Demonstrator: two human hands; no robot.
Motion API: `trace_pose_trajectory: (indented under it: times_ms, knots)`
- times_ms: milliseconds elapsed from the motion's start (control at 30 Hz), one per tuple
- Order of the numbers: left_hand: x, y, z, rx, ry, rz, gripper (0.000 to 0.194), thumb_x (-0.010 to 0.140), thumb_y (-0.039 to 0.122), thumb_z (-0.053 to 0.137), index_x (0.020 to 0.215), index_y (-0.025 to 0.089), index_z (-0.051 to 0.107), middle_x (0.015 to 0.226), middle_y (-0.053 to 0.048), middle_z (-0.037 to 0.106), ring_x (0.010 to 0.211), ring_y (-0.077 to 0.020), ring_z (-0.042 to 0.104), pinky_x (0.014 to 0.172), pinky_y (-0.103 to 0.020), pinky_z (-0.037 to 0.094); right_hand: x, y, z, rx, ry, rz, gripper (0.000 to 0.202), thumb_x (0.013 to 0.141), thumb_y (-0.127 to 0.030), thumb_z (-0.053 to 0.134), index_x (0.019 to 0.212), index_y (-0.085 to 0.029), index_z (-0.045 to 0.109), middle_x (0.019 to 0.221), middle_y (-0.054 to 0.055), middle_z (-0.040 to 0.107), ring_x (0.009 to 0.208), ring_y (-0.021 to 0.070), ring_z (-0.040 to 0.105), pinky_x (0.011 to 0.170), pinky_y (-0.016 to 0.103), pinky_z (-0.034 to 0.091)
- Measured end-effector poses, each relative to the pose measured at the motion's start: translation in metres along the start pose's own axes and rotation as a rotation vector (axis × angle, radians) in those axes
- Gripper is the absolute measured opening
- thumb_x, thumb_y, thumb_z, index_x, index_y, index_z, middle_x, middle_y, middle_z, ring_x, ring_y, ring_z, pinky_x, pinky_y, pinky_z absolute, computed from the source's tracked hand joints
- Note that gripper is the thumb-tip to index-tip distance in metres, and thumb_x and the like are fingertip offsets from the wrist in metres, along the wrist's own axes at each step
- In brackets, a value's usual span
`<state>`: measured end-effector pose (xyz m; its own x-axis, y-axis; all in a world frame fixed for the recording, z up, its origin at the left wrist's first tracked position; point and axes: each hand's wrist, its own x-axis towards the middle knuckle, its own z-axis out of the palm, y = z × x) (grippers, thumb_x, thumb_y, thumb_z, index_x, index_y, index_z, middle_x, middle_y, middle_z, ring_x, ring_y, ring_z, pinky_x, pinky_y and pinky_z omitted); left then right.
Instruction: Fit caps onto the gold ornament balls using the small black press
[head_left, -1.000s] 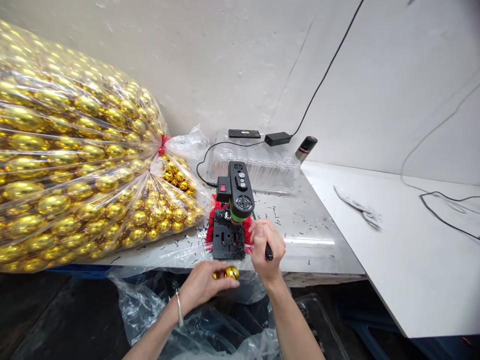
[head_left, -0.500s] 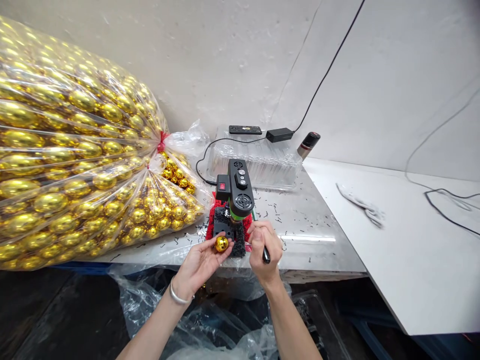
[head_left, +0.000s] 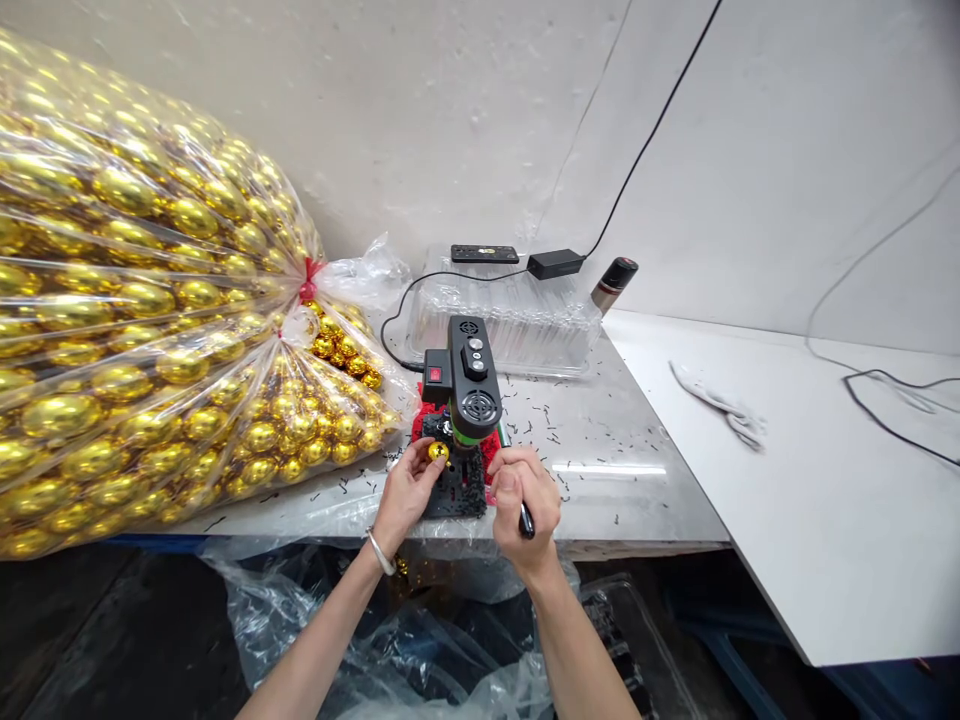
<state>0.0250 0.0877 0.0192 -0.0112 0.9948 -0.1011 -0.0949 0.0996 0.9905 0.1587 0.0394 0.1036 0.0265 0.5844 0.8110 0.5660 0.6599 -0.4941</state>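
Observation:
A shiny gold ball [head_left: 438, 452] with dark marks is pinched in the fingers of my left hand [head_left: 407, 490], close to the black base of a small bench drill press [head_left: 478, 385]. A bangle circles my left wrist. My right hand [head_left: 527, 497] is wrapped round the black-ended lever [head_left: 527, 522] at the machine's right side. The drill's tip is hidden behind its head and the ball. Under and around the base [head_left: 450, 498] lies a red mat [head_left: 491, 452] with black shavings on it.
A large clear bag of gold balls [head_left: 135, 330] fills the left. Behind the machine stands a clear plastic tray [head_left: 517, 340] with a power adapter [head_left: 555, 263] and a black phone-like slab [head_left: 484, 253]. A bottle [head_left: 615, 285] and glove [head_left: 720, 405] are to the right.
My left hand has moved up and forward, bringing the ball from the palm side near the base's front edge to beneath the drill head. My right hand stays on the lever.

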Motion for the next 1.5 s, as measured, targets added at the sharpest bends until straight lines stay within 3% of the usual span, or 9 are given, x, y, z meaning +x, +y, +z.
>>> trace_pose_trajectory:
  times_ms: [167,233,400,567,733,933,1300,1500]
  knots:
    - [-0.002,-0.008,-0.001,0.538,0.015,0.277,0.032,0.079,0.031,0.062,0.109,0.02,0.062,0.104,-0.008,0.068,0.097,-0.0241,0.06,0.089,-0.042,0.046,-0.002,0.001,-0.001,-0.009,-0.015,-0.004,0.023,0.085,-0.004,0.04,0.07,-0.019,0.048,0.063,0.0,0.05,0.071,0.0138,0.053,0.061,0.027,0.043]
    - [-0.003,-0.009,-0.002,0.655,0.034,0.349,0.031,0.079,0.03,0.064,0.108,0.021,0.063,0.102,-0.008,0.068,0.097,-0.0255,0.06,0.089,-0.044,0.045,-0.001,0.001,-0.001,-0.014,-0.019,-0.014,0.022,0.085,-0.005,0.04,0.07,-0.019,0.047,0.063,0.0,0.051,0.071,0.0138,0.054,0.061,0.027,0.043]
    - [0.0,-0.012,-0.008,0.716,-0.032,0.494,0.032,0.078,0.033,0.067,0.107,0.021,0.065,0.103,-0.008,0.069,0.097,-0.0248,0.061,0.089,-0.043,0.046,-0.001,0.001,-0.002,-0.021,-0.023,-0.013,0.022,0.085,-0.004,0.04,0.07,-0.019,0.046,0.065,0.001,0.051,0.071,0.0132,0.054,0.061,0.026,0.044]
    - [0.003,-0.017,-0.016,0.706,-0.1,0.554,0.035,0.079,0.034,0.067,0.111,0.021,0.064,0.108,-0.008,0.069,0.102,-0.0243,0.06,0.092,-0.044,0.045,-0.006,0.003,0.0,-0.013,-0.01,-0.004,0.022,0.085,-0.005,0.039,0.071,-0.02,0.047,0.063,0.0,0.05,0.07,0.0138,0.054,0.061,0.027,0.045]
    - [0.002,-0.015,-0.012,0.795,-0.097,0.677,0.031,0.082,0.029,0.063,0.111,0.02,0.064,0.105,-0.009,0.068,0.1,-0.0253,0.06,0.097,-0.049,0.041,-0.009,0.004,0.001,-0.023,-0.011,-0.002,0.021,0.085,-0.006,0.04,0.071,-0.019,0.048,0.065,0.001,0.052,0.07,0.0138,0.055,0.061,0.028,0.046]
    - [0.001,-0.017,-0.003,0.789,-0.079,0.573,0.032,0.08,0.034,0.064,0.109,0.021,0.065,0.105,-0.009,0.066,0.099,-0.0253,0.059,0.089,-0.045,0.047,-0.007,0.003,0.0,-0.025,-0.016,0.002,0.021,0.085,-0.006,0.04,0.071,-0.019,0.049,0.067,0.001,0.054,0.069,0.0134,0.055,0.06,0.027,0.045]
    - [0.0,-0.019,-0.004,0.74,-0.058,0.538,0.034,0.081,0.038,0.064,0.111,0.023,0.066,0.103,-0.008,0.069,0.1,-0.0247,0.058,0.091,-0.044,0.045,-0.024,0.015,0.008,-0.033,0.007,-0.019,0.021,0.088,-0.013,0.036,0.072,-0.02,0.049,0.072,0.003,0.054,0.067,0.0136,0.053,0.059,0.028,0.045]
    - [0.002,-0.02,-0.005,0.696,-0.08,0.532,0.034,0.079,0.037,0.067,0.11,0.023,0.067,0.102,-0.007,0.07,0.099,-0.0246,0.058,0.091,-0.043,0.045,-0.037,0.027,0.016,-0.062,0.045,-0.078,0.025,0.092,-0.017,0.032,0.073,-0.02,0.048,0.07,0.001,0.053,0.065,0.0132,0.055,0.07,0.034,0.048]
